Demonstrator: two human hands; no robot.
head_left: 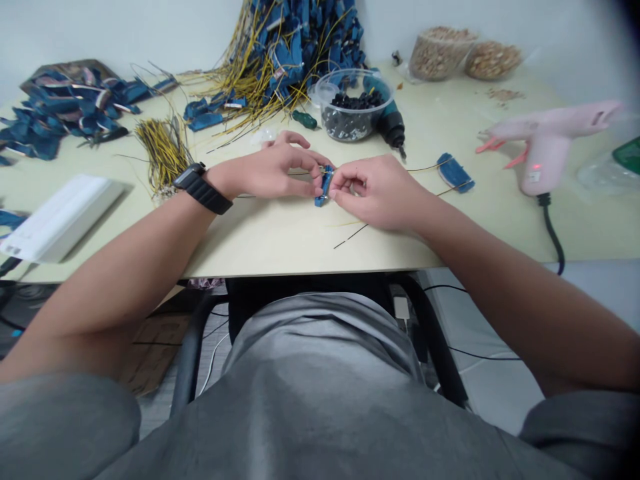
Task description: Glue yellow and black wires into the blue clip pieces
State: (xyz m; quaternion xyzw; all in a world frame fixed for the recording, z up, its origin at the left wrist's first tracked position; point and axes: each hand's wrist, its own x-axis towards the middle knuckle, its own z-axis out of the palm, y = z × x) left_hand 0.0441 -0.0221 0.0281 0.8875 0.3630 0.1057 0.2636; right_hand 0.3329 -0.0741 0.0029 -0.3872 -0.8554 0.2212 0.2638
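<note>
Over the front middle of the table, my left hand holds a small blue piece between thumb and fingers. Bright spots show at the piece's two ends, and thin wires run off it to the left beneath that hand. My right hand is closed in a pinch, its fingertips touching the piece's right edge. What those fingertips pinch is too small to make out. Below my right hand the ends of a thin wire lie on the table. To its right lies a second blue piece with wires.
A clear tub of small black parts stands behind my hands, beside a power screwdriver. Farther back are a heap of wired blue pieces and a bundle of yellow wires. A white box sits left, a pink glue gun right.
</note>
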